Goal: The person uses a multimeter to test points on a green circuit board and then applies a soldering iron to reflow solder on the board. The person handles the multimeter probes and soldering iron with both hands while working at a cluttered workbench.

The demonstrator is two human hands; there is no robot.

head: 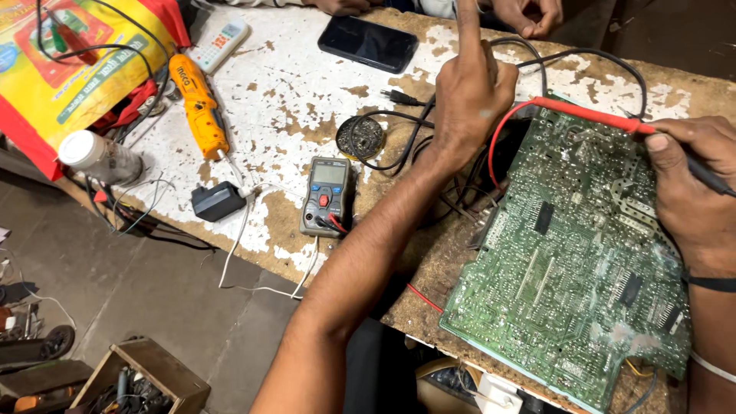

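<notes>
Yellow-red printed bag: bench far-left corner. White bottle lying at left edge. Circuit board: green, near-right edge, overhanging, long axis running near-to-far. Right hand pinching red probe, probe lying crosswise over board's far end. Left hand raised, holding nothing, index finger pointing away. Meter mid-bench.

The left forearm runs from the lower middle of the frame up toward the upper centre, bare and stretched out. The left hand is raised with its index finger pointing straight up and the other fingers curled in. The right hand, at the right edge, has its fingers pinched together, a dark band at the wrist.
</notes>
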